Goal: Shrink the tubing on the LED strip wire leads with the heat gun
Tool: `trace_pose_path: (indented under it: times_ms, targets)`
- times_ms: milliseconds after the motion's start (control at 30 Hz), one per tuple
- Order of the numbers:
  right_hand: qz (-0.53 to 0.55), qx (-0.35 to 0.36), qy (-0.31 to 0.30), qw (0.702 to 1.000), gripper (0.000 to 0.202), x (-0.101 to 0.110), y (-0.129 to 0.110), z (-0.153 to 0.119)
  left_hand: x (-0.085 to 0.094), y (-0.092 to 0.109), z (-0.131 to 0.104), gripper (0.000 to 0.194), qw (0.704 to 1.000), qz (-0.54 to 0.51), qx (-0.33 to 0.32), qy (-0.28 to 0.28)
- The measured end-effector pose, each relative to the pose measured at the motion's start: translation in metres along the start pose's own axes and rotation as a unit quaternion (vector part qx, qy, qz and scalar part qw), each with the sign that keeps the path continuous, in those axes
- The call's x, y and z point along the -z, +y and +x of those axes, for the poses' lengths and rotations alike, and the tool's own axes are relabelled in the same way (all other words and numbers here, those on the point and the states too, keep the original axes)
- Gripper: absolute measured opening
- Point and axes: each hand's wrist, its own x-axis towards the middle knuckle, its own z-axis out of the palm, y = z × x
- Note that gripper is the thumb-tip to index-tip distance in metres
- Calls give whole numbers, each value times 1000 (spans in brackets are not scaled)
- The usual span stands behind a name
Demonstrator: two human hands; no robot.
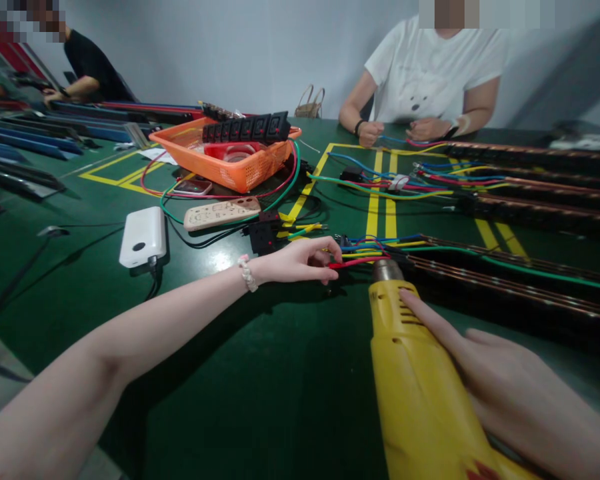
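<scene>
My left hand (307, 259) is closed on the end of a red wire (356, 263), its thumb and fingers pinching it. Blue, yellow and green wires (380, 248) run beside it into a long black strip with copper bars (485, 277). A yellow heat gun (420, 373) fills the lower right, gripped by my right hand (500, 380) with the thumb along its vents. The metal nozzle (387, 270) points at the wires, just below where they meet the strip. A black socket block (264, 235) lies behind my left wrist.
An orange basket (240, 175) holds a black socket strip (247, 128). Near it are a white power bank (143, 237), a patterned case (223, 213) and a phone (193, 187). More wired copper strips (545, 190) lie right. Two people are beyond the green table (260, 387).
</scene>
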Motion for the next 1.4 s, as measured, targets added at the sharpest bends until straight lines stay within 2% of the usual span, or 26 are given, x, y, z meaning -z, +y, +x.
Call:
trace_pose_path:
  times_ms: [67,133,267,333,633,933,1100,1233,1300,1400]
  targets:
    - [-17,31,54,998,88,2,-1,2,1,1,0,38,1000,26,-10,-3]
    - [-19,45,81,995,86,2,-1,3,4,2,0,39,999,41,-6,-22]
    - [-42,54,81,994,86,4,-1,5,13,2,1,35,995,7,20,-99]
    - [-54,56,82,994,88,5,-2,6,16,2,2,33,993,2,23,-115]
    - [-30,72,106,991,84,3,-2,9,14,2,5,31,993,19,39,-110]
    - [-24,60,88,994,88,3,-2,7,15,5,8,29,989,70,30,-131]
    - [-30,51,78,995,87,-1,-2,6,9,6,7,33,988,121,22,-93]
    - [-27,38,73,996,87,-9,-1,3,0,4,9,43,969,245,16,11]
    - [-20,39,72,996,87,-10,-1,3,-4,2,11,46,958,282,15,46]
    - [-3,41,75,996,85,-10,-1,4,-6,1,13,45,956,289,19,50]
